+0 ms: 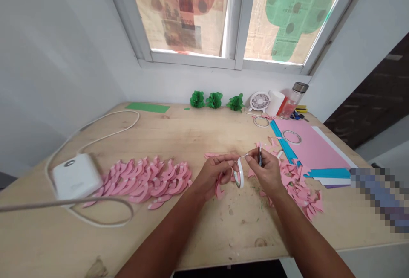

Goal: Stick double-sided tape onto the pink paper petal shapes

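Observation:
My left hand (214, 170) is closed on a narrow roll of white tape (240, 178), held on edge above the table. A curved pink paper piece (219, 188) hangs from the same hand, below the fingers. With fingertips pinched, my right hand (266, 170) is at the tape's loose end, close to the left fingertips. Small scissors (260, 156) are also held in the right hand, blades pointing up; their handles are mostly hidden. Overlapping curved pink paper pieces (150, 180), many with white strips, lie left of my hands. Pink paper scraps (298, 184) are heaped to the right.
A white device (76, 178) with a looping cable stands at the left. Along the back are green paper shapes (214, 99), a small fan (260, 100) and a glass bottle (294, 100). Pink sheets (316, 146) carry a tape ring (292, 137); another tape ring (261, 121) lies behind.

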Demonstrator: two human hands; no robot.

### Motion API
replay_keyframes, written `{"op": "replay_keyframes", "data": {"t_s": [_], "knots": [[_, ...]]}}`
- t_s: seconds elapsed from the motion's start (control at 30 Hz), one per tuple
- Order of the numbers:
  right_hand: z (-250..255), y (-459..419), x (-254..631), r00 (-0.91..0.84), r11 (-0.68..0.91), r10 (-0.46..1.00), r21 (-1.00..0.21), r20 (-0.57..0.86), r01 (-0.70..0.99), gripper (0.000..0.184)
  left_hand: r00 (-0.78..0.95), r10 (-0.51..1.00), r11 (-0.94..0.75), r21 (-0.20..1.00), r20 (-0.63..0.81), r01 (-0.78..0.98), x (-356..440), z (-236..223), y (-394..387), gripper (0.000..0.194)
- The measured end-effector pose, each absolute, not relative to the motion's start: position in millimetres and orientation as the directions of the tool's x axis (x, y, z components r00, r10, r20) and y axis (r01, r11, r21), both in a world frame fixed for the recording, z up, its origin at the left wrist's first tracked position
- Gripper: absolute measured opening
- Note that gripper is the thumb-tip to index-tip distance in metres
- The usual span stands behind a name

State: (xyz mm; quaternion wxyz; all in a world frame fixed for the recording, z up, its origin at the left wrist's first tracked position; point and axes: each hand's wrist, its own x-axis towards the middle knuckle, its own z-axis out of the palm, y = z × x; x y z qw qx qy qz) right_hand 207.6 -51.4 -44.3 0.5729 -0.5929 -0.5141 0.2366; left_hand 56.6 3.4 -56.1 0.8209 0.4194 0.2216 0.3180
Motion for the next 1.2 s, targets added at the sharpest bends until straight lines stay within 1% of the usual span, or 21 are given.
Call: {"op": "replay_keyframes", "data": {"t_s": [0.1,0.2,0.27,0.33,0.43,0.57,0.67,0.77,0.9,1.03,1.2], "knots": [[-41,-51,214,0.445,0.213,0.821,-0.914,0.358,0.344,0.015,0.659,0.744,0.449,0.813,-0.111,-0.371,54,-58,8,0.034],[-40,-49,222,0.532,0.168,0.752,-0.893,0.39,0.417,0.016,0.638,0.763,0.431,0.821,-0.109,-0.375,54,-60,10,0.034],[-40,-47,226,0.552,0.131,0.723,-0.868,0.414,0.479,0.018,0.65,0.753,0.414,0.84,-0.1,-0.351,54,-61,9,0.032],[-41,-45,231,0.526,0.104,0.725,-0.826,0.444,0.554,0.02,0.663,0.742,0.397,0.861,-0.096,-0.319,56,-62,8,0.03],[-41,-44,237,0.451,0.034,0.762,-0.723,0.465,0.69,0.019,0.645,0.757,0.357,0.892,-0.104,-0.276,58,-63,7,0.03],[-40,-44,249,0.414,-0.111,0.756,-0.524,0.507,0.844,0.017,0.614,0.781,0.31,0.925,-0.116,-0.219,60,-64,5,0.035],[-36,-48,256,0.431,-0.228,0.738,-0.41,0.519,0.883,0.018,0.624,0.771,0.291,0.941,-0.123,-0.174,62,-64,3,0.038],[-30,-54,260,0.416,-0.276,0.772,-0.335,0.48,0.901,0.018,0.625,0.771,0.25,0.96,-0.119,-0.126,64,-63,-1,0.041],[-22,-63,261,0.377,-0.247,0.82,-0.329,0.43,0.912,0.017,0.616,0.781,0.148,0.989,-0.101,-0.026,67,-61,-4,0.045],[-19,-73,262,0.365,-0.234,0.862,-0.362,0.352,0.902,0.02,0.615,0.788,-0.044,0.995,-0.018,0.085,70,-64,-7,0.046],[-28,-87,269,0.338,-0.204,0.906,-0.436,0.254,0.876,0.022,0.706,0.704,-0.276,0.946,0.081,0.168,76,-74,-16,0.046]]}}
